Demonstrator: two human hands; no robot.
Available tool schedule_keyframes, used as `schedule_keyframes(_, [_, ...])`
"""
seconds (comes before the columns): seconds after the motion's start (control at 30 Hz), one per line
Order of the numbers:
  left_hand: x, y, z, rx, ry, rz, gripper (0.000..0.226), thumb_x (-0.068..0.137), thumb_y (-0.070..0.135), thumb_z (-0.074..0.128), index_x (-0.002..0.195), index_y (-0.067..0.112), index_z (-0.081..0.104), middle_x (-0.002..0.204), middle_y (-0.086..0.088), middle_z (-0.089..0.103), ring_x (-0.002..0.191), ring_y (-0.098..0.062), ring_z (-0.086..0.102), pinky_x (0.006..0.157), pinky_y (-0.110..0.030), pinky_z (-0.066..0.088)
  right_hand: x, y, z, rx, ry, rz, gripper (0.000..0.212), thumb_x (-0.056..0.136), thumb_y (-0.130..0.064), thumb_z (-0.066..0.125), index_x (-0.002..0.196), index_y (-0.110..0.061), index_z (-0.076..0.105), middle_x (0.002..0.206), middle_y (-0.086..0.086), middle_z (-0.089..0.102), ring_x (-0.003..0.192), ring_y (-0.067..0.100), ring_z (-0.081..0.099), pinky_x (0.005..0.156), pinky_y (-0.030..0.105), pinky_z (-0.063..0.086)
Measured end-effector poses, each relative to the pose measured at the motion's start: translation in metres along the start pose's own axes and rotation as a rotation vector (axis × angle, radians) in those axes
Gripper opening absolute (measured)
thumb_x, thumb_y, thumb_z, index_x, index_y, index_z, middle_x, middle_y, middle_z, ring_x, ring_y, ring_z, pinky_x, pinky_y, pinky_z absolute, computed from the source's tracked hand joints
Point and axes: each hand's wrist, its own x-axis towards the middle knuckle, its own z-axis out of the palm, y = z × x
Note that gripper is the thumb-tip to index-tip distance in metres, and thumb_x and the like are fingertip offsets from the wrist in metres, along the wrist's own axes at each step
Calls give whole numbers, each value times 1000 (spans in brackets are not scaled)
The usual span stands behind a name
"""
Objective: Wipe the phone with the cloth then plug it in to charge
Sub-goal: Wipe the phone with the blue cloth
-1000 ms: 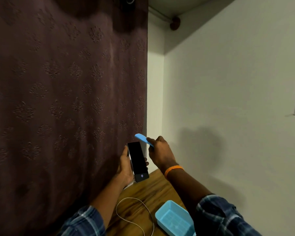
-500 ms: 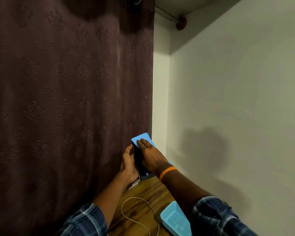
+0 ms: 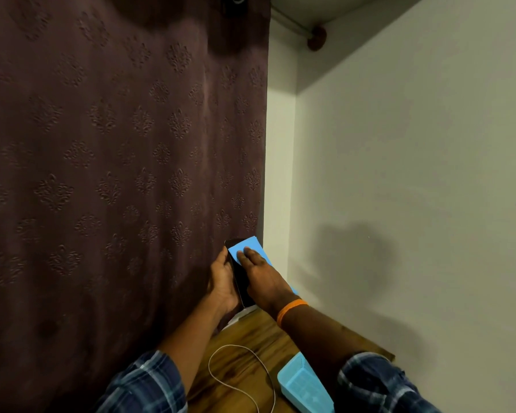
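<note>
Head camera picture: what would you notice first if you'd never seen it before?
The bright blue cloth stands out low in the middle, pressed flat by the right hand onto a dark phone that the left hand grips from the left. Behind them, a big patterned maroon curtain fills the left half. Below, a white cable loops on the wooden table.

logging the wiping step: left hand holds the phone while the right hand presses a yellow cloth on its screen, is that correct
Not quite: the cloth is blue, not yellow. The head view shows the left hand holding the phone while the right hand presses the blue cloth on its screen.
</note>
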Motion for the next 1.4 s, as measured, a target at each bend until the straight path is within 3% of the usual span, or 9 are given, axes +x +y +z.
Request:
schedule_keyframes(0.2, [7,-5,-3,-4,16,-44,72,89,70,37,109,13,76,112,-16,74,97,-30,74,64,-40,61,-10,7,9,-36,-38,-13,84,93,-8,62,159,-17,11,167,9,9,153,28,14,122,35,19])
schedule_keyframes(0.47, [17,-8,-7,23,113,-12,73,89,70,38,92,10,79,93,-16,78,77,-29,77,54,-36,60,-28,11,22,-20,-56,6,77,97,-5,53,159,-22,10,167,7,8,153,27,12,123,38,18])
schedule_keyframes(0.6, [22,-7,-8,91,175,15,71,89,69,38,107,10,71,89,-14,76,80,-29,73,62,-36,58,-37,14,27,-7,-63,11,78,96,-2,51,159,-22,10,167,7,8,153,27,11,123,39,16])
schedule_keyframes(0.8, [23,-1,-8,87,152,5,76,87,70,38,119,7,66,108,-22,71,92,-35,69,77,-42,59,-46,20,34,-28,-60,1,77,96,3,46,158,-25,10,167,4,8,153,26,13,122,36,15])
schedule_keyframes(0.93, [27,4,-3,68,116,19,77,87,71,38,117,6,66,100,-23,73,83,-34,71,74,-43,61,-52,22,34,-25,-66,-5,80,94,8,43,158,-24,10,167,4,8,153,27,12,122,37,16])
schedule_keyframes(1.1, [30,12,6,28,89,63,75,89,70,37,117,6,63,105,-25,68,91,-37,68,91,-49,54,-56,29,27,-22,-61,-39,79,93,7,43,158,-24,11,167,4,8,154,25,10,123,35,13])
schedule_keyframes(1.2, [28,12,11,31,88,81,71,91,68,36,113,7,65,103,-25,69,90,-37,69,84,-46,57,-57,32,19,-4,-61,-48,79,92,8,43,158,-24,15,167,3,14,153,23,14,123,34,16])
schedule_keyframes(1.33, [29,17,16,35,86,111,73,92,67,34,113,6,67,99,-25,70,88,-36,68,90,-49,53,-47,38,-6,60,55,-20,87,82,13,49,157,-22,21,164,4,23,150,23,25,120,29,21])
schedule_keyframes(1.4, [31,20,16,53,113,123,71,91,68,35,110,9,72,94,-20,74,85,-33,71,86,-45,55,-35,41,-24,91,143,18,89,80,16,49,157,-22,23,164,4,26,148,23,30,118,25,20])
